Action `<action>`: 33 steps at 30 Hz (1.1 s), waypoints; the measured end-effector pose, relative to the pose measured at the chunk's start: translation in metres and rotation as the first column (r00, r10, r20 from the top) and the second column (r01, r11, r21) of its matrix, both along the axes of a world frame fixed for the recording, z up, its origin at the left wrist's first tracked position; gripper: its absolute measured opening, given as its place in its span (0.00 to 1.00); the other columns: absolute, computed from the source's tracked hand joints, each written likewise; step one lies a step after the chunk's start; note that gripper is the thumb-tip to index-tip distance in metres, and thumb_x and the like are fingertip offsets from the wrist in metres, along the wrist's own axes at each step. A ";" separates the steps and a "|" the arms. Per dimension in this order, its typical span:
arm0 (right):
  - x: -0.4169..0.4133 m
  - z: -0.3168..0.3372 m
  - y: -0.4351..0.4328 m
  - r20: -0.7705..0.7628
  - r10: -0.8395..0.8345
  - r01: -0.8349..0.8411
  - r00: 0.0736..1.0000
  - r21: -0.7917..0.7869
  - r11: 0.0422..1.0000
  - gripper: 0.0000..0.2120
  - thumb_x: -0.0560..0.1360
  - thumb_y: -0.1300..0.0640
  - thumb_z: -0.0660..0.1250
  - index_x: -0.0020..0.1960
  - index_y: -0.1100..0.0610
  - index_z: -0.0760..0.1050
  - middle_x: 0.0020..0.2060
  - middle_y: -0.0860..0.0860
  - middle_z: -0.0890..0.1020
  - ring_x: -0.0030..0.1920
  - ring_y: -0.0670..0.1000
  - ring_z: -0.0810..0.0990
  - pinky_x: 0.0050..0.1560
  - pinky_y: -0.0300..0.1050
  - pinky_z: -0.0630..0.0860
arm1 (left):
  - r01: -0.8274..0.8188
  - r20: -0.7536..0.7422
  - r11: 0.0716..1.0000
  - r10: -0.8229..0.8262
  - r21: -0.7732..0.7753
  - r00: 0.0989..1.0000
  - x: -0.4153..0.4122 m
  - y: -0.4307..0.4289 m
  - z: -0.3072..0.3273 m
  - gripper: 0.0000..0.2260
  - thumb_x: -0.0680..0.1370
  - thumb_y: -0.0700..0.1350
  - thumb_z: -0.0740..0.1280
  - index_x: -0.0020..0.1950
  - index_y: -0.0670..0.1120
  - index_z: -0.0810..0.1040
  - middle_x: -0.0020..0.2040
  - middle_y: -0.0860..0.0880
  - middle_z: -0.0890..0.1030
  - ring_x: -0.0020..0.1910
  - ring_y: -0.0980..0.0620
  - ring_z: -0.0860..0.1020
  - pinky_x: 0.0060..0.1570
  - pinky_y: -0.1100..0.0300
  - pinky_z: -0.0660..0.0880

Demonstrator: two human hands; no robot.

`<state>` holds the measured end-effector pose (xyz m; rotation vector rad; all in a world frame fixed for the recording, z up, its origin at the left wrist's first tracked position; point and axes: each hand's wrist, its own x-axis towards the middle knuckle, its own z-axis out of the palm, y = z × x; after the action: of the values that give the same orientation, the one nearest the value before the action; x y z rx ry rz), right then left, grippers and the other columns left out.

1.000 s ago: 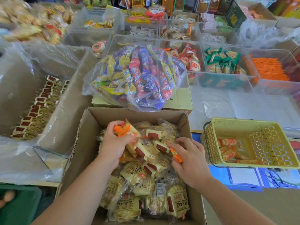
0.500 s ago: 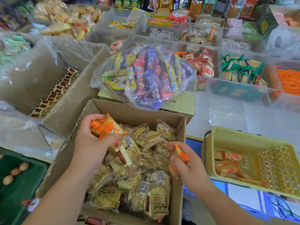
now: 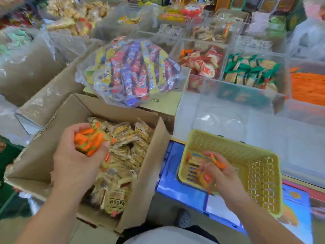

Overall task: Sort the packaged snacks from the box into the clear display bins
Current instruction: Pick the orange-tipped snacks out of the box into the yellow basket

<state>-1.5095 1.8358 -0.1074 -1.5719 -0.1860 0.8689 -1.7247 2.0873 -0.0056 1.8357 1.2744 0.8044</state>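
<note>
Left hand [image 3: 75,164] clutches orange snack packets [image 3: 89,141] above the box [image 3: 35,162]; right hand [image 3: 225,176] pinches a packet [image 3: 217,161] over the basket [image 3: 255,155].

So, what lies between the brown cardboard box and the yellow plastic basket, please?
Head view: only a bare strip of blue printed surface separates the cardboard box from the yellow basket.

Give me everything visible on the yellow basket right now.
The yellow basket is plastic, rectangular, with lattice-cut walls and floor. It sits upright on a blue printed surface, right of the cardboard box. A few orange snack packets lie in its box-side end; the right hand holds more packets over that end.
</note>
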 end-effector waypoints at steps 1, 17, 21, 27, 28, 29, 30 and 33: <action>0.009 -0.005 -0.007 0.010 -0.010 0.010 1.000 -0.048 0.999 0.15 0.79 0.61 0.67 0.56 0.42 0.81 0.37 0.53 0.81 0.34 0.50 0.79 0.32 0.46 0.76 | 0.040 0.011 0.999 -0.040 0.002 0.999 0.010 -0.011 0.001 0.27 0.69 0.47 0.81 0.55 0.71 0.73 0.49 0.76 0.76 0.46 0.69 0.78 0.47 0.53 0.78; 0.078 -0.048 -0.100 0.225 0.619 -0.292 0.753 -0.728 0.620 0.29 0.78 0.44 0.67 0.77 0.47 0.66 0.70 0.52 0.71 0.69 0.53 0.73 0.69 0.45 0.68 | 0.741 -0.269 0.622 -0.781 -0.253 0.564 0.175 -0.135 -0.101 0.24 0.70 0.51 0.80 0.57 0.65 0.70 0.52 0.62 0.75 0.48 0.59 0.77 0.40 0.68 0.71; 0.061 -0.038 -0.101 0.254 0.496 -0.277 0.830 -0.584 0.763 0.23 0.77 0.48 0.68 0.71 0.45 0.72 0.64 0.45 0.75 0.62 0.43 0.77 0.60 0.33 0.71 | 0.782 -0.452 0.557 -0.795 -0.281 0.404 0.196 -0.146 -0.113 0.30 0.68 0.57 0.80 0.65 0.61 0.70 0.55 0.58 0.76 0.53 0.55 0.77 0.44 0.63 0.73; 0.039 -0.030 -0.078 0.391 0.480 -0.212 0.786 -0.559 0.802 0.17 0.79 0.47 0.67 0.68 0.46 0.75 0.59 0.44 0.76 0.56 0.42 0.74 0.54 0.37 0.67 | 0.861 -0.584 0.338 -0.809 -0.381 0.059 0.178 -0.146 -0.103 0.33 0.79 0.57 0.70 0.81 0.54 0.62 0.74 0.48 0.73 0.72 0.44 0.70 0.69 0.50 0.69; 0.035 -0.029 -0.070 0.423 0.473 -0.199 0.773 -0.546 0.814 0.16 0.79 0.48 0.67 0.67 0.46 0.76 0.59 0.44 0.77 0.57 0.42 0.74 0.54 0.37 0.67 | 0.878 -0.550 0.344 -0.827 -0.332 0.116 0.168 -0.143 -0.096 0.28 0.79 0.56 0.70 0.78 0.54 0.68 0.71 0.50 0.75 0.70 0.46 0.71 0.68 0.51 0.70; 0.030 -0.026 -0.061 0.460 0.460 -0.182 0.760 -0.528 0.830 0.16 0.79 0.49 0.68 0.66 0.47 0.77 0.58 0.44 0.78 0.58 0.44 0.74 0.55 0.38 0.67 | 0.891 -0.527 0.364 -0.831 -0.273 0.178 0.156 -0.138 -0.089 0.23 0.80 0.55 0.69 0.74 0.53 0.72 0.67 0.51 0.77 0.67 0.48 0.72 0.66 0.53 0.70; 0.024 -0.023 -0.050 0.499 0.440 -0.164 0.746 -0.504 0.848 0.15 0.79 0.49 0.68 0.65 0.49 0.78 0.57 0.45 0.78 0.59 0.46 0.74 0.57 0.40 0.68 | 0.895 -0.516 0.392 -0.823 -0.212 0.238 0.143 -0.129 -0.082 0.21 0.80 0.56 0.69 0.71 0.52 0.75 0.64 0.52 0.78 0.65 0.50 0.72 0.64 0.54 0.71; 0.002 -0.006 -0.010 0.606 0.389 -0.129 0.694 -0.427 0.895 0.13 0.78 0.52 0.71 0.62 0.52 0.80 0.55 0.46 0.79 0.60 0.48 0.74 0.60 0.39 0.68 | 0.852 -0.487 0.523 -0.748 -0.015 0.450 0.095 -0.086 -0.065 0.18 0.78 0.56 0.70 0.64 0.48 0.81 0.58 0.51 0.80 0.59 0.51 0.75 0.59 0.55 0.73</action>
<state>-1.5079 1.8258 -0.1138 -2.2067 -0.8508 0.5065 -1.6300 2.0010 -0.0702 2.5726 0.3415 -0.0390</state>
